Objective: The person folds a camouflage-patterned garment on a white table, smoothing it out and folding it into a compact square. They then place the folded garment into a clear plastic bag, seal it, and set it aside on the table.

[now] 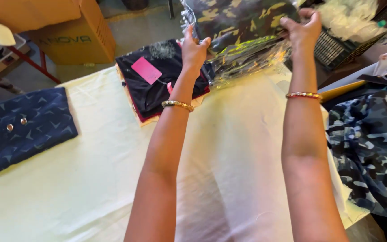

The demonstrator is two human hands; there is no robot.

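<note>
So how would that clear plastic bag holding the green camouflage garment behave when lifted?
The clear plastic bag with the green camouflage garment probably flops: its lower edge sags and crinkles between the left hand and right hand. Its glossy film looks slippery. Likely light.

Bagged garment [242,20]: green-brown camo. Folded cloth [25,127]: navy, pale chevrons. Tag [146,70]: pink. Desk [99,179] cover: pale yellow.

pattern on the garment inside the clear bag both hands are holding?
Green-brown camouflage garment in a clear plastic bag, held by left hand and right hand; head view.
</note>
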